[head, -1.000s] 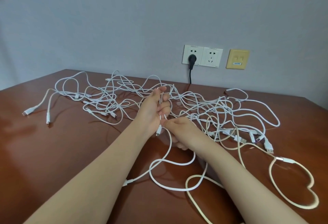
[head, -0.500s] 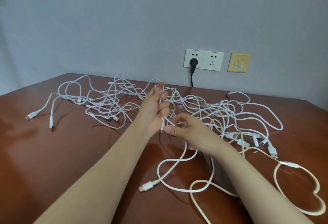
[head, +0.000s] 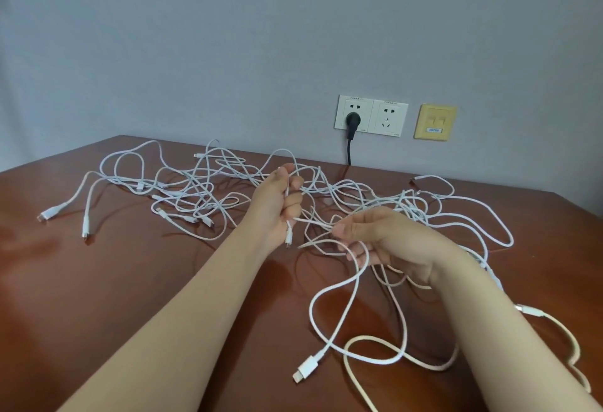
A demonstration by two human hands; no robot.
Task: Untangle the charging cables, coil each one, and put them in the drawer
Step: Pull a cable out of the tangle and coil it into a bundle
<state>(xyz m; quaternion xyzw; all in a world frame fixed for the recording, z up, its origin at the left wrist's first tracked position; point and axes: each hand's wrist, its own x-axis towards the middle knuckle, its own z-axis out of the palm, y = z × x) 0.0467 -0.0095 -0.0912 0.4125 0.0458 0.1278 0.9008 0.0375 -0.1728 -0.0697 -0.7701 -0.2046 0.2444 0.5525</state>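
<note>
Fingers point(head: 293, 199) of the left hand point(head: 274, 212) are curled tightly into a fist around a white cable point(head: 315, 222), which runs upright through the grip. Its small connector point(head: 288, 236) hangs out just below the little finger, clear of the table point(head: 114, 281). From the fist the same cable stretches across to the right hand point(head: 388, 242), where the thumb point(head: 344, 228) and the index fingertip press together and pinch it. The other right fingers are loosely bent beneath, and a strand passes over them; whether they grip it I cannot tell. Below the right hand the strand drops in a loop to the table and ends in a wider white plug point(head: 306, 366) lying flat between the two forearms. Both hands are raised above the table, near each other but apart. Behind and to either side of them the tangle of white cables point(head: 202, 196) sprawls across the brown tabletop, knotted together, with loose ends at far left. A cream cable point(head: 530, 310) curls beside the right forearm. On the wall behind are two sockets point(head: 388, 116), a black plug point(head: 351, 119) in the left one, and a yellow plate point(head: 435, 122).
</note>
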